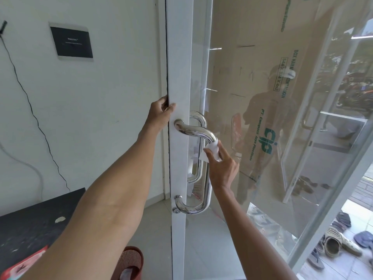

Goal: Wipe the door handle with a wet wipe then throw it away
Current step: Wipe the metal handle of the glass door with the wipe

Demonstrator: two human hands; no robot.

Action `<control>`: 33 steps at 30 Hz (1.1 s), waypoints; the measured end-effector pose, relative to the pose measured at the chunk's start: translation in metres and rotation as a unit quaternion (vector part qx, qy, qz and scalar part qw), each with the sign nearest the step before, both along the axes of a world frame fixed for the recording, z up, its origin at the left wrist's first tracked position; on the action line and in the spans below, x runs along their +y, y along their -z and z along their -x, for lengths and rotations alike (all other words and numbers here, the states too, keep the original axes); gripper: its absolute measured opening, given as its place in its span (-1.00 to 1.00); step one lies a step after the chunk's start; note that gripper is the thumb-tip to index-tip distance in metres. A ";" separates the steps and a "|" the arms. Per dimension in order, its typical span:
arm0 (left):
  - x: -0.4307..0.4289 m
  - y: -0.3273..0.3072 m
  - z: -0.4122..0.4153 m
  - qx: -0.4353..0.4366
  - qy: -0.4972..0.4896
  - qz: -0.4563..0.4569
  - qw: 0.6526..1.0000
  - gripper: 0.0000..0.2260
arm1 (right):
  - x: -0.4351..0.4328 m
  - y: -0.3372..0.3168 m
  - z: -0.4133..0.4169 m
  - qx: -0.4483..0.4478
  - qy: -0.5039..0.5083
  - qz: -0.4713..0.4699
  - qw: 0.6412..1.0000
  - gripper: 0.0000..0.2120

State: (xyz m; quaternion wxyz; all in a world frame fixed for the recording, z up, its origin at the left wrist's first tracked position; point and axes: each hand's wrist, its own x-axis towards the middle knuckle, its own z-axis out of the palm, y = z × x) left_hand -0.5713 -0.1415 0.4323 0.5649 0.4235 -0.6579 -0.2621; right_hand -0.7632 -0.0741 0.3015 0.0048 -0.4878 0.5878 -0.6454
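Observation:
A curved chrome door handle point(193, 131) is fixed to the white frame of a glass door point(178, 77). My right hand point(222, 164) holds a white wet wipe point(213, 149) wrapped against the handle's upper bend. My left hand point(161, 114) grips the door's edge just above the handle's top mount, fingers curled round the frame. The handle's vertical bar runs down past my right wrist to a lower mount above a keyhole.
A red mesh bin point(131, 261) stands on the floor below my left arm. A dark table point(36, 223) is at the lower left, with a red packet point(22, 265) on it. Cardboard sheets lean behind the glass. Shoes point(341, 241) lie outside at the lower right.

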 end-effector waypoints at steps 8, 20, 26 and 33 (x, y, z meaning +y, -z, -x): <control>-0.001 -0.001 0.001 -0.005 -0.004 0.005 1.000 -0.65 | 0.009 0.045 -0.002 0.013 0.014 -0.072 0.997 -0.51; -0.004 -0.001 0.003 -0.006 -0.006 0.000 1.000 -0.65 | 0.011 0.081 -0.002 0.068 0.038 -0.134 0.988 -0.59; -0.003 -0.001 0.003 -0.009 -0.007 -0.001 1.000 -0.65 | 0.011 0.098 -0.001 0.073 0.034 -0.176 0.981 -0.57; -0.004 -0.001 0.003 -0.005 -0.010 -0.002 1.000 -0.65 | 0.011 0.118 -0.001 0.078 0.033 -0.202 0.976 -0.65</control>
